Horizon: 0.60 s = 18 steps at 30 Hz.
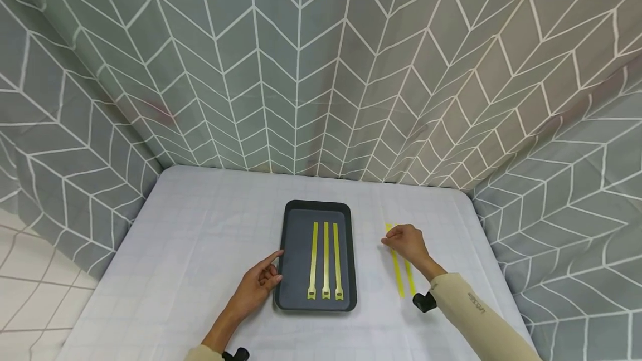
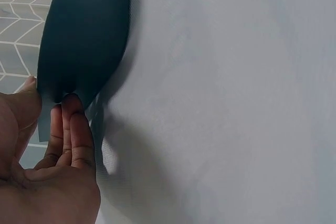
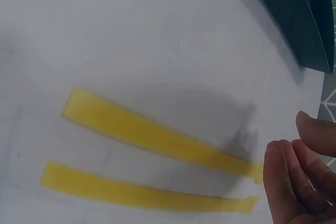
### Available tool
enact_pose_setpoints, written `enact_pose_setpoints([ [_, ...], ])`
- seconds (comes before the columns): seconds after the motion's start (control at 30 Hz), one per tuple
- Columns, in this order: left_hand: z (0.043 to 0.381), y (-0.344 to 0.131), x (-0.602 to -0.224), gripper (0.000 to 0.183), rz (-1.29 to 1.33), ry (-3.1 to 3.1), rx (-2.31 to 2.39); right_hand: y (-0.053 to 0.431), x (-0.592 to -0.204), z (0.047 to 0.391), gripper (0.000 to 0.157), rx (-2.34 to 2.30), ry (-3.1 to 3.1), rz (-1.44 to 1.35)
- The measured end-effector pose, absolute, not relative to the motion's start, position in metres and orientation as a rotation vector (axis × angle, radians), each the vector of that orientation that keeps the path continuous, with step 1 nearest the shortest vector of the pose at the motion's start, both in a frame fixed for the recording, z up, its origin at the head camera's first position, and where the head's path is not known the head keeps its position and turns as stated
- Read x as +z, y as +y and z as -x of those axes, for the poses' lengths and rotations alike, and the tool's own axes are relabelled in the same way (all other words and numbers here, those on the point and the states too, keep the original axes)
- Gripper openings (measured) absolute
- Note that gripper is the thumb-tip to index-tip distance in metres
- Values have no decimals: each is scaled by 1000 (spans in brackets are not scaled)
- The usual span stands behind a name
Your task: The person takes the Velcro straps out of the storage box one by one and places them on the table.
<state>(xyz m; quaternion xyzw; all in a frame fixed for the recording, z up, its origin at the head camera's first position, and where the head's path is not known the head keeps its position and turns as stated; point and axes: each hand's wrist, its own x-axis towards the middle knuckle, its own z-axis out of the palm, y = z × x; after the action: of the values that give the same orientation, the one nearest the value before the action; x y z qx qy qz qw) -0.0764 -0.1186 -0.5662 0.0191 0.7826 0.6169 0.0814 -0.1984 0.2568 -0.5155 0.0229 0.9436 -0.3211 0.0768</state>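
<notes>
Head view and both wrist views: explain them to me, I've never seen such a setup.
No machine here: a person works bare-handed. The wide picture comes from a camera worn on the head, the two close-ups from wrist cameras. On the white table lies a dark tray holding three yellow strips; two loose strips lie to its right. The left hand touches the tray's left edge. The right hand is over the loose strips and seems to hold nothing.

Head view high, downward; wrist views near, sharing tray (image 1: 293, 261).
</notes>
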Motion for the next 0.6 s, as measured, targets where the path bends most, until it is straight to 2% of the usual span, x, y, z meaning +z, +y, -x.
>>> enact_pose_setpoints([
  [0.4,69,-121,-572,59,-39,2343,1799,235,-524,190,17,-1103,2759,44],
  [0.6,74,-121,-572,59,-69,2326,1833,224,-525,198,19,-1217,2673,141],
])
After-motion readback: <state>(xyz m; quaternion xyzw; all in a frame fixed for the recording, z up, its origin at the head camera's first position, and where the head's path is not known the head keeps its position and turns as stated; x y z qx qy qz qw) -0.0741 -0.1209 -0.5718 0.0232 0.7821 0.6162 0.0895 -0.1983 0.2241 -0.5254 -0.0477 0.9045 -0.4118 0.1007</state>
